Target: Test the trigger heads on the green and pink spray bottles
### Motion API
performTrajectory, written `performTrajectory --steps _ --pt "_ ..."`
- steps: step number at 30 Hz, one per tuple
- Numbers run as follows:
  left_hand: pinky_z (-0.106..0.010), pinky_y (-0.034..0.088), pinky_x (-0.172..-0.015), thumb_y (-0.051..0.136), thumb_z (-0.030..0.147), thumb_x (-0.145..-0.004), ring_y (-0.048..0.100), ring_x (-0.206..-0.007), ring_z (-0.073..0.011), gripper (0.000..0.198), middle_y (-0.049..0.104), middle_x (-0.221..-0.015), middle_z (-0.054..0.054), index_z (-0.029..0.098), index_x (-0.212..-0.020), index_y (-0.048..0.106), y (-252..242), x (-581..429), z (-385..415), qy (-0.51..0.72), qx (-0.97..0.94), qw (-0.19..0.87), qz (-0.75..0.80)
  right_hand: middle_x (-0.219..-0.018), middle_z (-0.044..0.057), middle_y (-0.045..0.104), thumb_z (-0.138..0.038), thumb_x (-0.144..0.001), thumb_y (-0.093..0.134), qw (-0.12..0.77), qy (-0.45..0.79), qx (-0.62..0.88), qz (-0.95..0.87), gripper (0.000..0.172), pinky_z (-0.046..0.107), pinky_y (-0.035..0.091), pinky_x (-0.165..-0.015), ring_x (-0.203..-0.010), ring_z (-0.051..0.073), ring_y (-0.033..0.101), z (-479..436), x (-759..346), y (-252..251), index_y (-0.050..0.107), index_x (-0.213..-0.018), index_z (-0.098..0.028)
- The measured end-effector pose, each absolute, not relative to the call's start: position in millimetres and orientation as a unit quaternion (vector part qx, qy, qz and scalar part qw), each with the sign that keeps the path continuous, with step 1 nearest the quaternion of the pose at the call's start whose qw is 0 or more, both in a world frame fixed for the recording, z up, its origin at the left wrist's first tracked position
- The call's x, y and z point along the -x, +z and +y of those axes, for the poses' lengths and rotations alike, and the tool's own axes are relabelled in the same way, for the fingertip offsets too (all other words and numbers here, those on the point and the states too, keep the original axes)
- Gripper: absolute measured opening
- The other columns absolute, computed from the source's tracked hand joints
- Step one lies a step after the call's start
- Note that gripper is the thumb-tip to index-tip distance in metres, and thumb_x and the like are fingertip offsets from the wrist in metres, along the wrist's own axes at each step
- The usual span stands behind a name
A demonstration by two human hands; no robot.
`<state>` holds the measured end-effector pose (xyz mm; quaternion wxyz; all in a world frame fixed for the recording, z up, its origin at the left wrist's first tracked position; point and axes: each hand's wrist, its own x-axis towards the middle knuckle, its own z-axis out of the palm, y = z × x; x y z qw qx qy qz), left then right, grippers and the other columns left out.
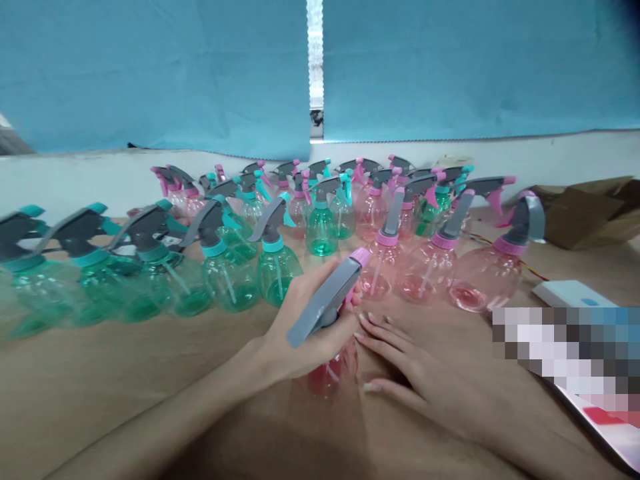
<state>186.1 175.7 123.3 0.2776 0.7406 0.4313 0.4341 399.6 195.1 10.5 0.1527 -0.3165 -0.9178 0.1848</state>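
My left hand (305, 327) is wrapped round the neck of a pink spray bottle (325, 377) whose grey head and pink nozzle point up and to the right. Just right of that bottle lies my right hand (405, 360), palm down near the brown table surface (240, 427), with its fingers apart and nothing in them. Beyond my hands stand pink spray bottles, the nearest being a clear pink one (377, 267). Green bottles with teal collars line up on the left, among them one (277, 270) close behind my left hand.
More green and pink spray bottles stand in rows behind, one a green bottle (321, 230). A brown paper bag (585, 213) and a white box (573, 293) are at the right. Blue cloth (160, 73) hangs at the back.
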Motion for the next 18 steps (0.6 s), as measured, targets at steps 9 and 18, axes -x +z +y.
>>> performTrajectory --steps 9,18 --pt "-0.027 0.038 -0.053 0.051 0.009 -0.068 0.046 -0.056 -0.0125 0.020 0.044 -0.061 0.006 0.022 -0.072 0.037 120.8 -185.1 176.2 0.447 -0.744 0.262 0.422 -0.152 0.003 0.029 -0.055 -0.091 0.047 0.130 0.176 0.323 -0.921 0.062 0.052 0.030 -0.111 -0.139 0.026 0.028 195.5 -399.4 12.0 0.034 -0.145 -0.026" --pt "-0.029 0.050 -0.059 0.059 0.021 -0.077 0.060 -0.066 -0.0171 0.035 0.059 -0.075 0.001 0.024 -0.110 0.048 106.6 -182.4 176.5 0.418 -0.734 0.271 0.461 -0.150 0.005 0.033 -0.055 -0.090 0.049 0.134 0.187 0.328 -0.916 0.061 0.051 0.029 -0.112 -0.138 0.027 0.030 194.9 -397.8 17.1 0.039 -0.142 -0.024"
